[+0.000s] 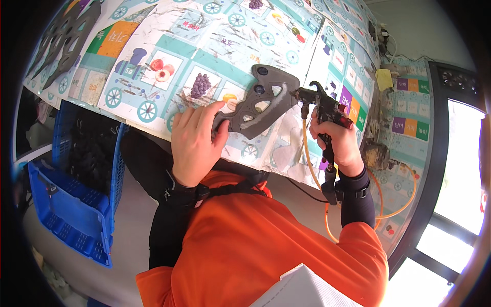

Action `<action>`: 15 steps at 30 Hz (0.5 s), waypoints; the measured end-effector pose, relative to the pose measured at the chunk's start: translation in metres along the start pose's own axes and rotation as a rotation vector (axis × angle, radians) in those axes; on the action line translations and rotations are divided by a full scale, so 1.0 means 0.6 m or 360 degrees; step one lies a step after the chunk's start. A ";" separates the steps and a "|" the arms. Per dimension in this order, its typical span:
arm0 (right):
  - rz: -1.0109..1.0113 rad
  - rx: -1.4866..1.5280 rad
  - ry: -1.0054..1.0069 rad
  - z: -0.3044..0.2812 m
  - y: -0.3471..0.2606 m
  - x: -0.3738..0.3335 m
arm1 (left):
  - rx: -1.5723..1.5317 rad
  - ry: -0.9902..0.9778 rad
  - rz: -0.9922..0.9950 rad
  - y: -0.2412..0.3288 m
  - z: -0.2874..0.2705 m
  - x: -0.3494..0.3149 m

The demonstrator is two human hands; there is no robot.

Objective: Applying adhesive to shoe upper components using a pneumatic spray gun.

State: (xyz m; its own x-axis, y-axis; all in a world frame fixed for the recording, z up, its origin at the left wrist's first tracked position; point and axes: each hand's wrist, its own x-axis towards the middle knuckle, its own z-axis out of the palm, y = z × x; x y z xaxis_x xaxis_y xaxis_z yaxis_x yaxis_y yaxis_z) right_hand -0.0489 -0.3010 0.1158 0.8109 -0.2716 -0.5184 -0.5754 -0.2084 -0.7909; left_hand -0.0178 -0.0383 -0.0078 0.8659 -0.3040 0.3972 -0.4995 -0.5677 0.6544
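Observation:
My left hand (197, 143) holds the narrow end of a dark grey moulded part (282, 106) between thumb and fingers. The part is curved, with several cut-out openings and round dimples near its far end, and rests on the paper-covered table (215, 56). My right hand (340, 140) is wrapped round the grip of a black spray gun (326, 108) with red knobs at its back. Its nozzle points left at the part's right edge, very close to it; whether they touch I cannot tell. A yellow-orange hose (308, 153) hangs below the nozzle.
Several similar dark parts (66, 48) lie at the table's far left. Below the table on the left are blue plastic crates (71, 215), one with dark pieces inside. More hose (414, 189) loops right of my right arm. A dark-framed glass door (424, 215) stands at the right.

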 end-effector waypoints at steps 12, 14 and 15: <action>-0.0040 0.0013 -0.0121 0.019 -0.002 0.013 | 0.0008 -0.0033 -0.0011 -0.003 -0.001 0.000; -0.0048 0.0018 -0.0133 0.019 -0.002 0.011 | 0.0018 0.0009 -0.0016 -0.003 0.000 0.000; -0.0055 0.0002 -0.0149 0.020 -0.002 0.010 | 0.0024 -0.0016 0.0003 -0.003 0.001 -0.001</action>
State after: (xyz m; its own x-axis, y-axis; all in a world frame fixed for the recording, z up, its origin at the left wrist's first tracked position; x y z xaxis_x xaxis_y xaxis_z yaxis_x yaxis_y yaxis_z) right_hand -0.0422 -0.2914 0.1098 0.8368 -0.1750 -0.5188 -0.5467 -0.2152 -0.8092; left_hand -0.0172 -0.0374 -0.0094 0.8652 -0.3128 0.3919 -0.5007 -0.5788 0.6437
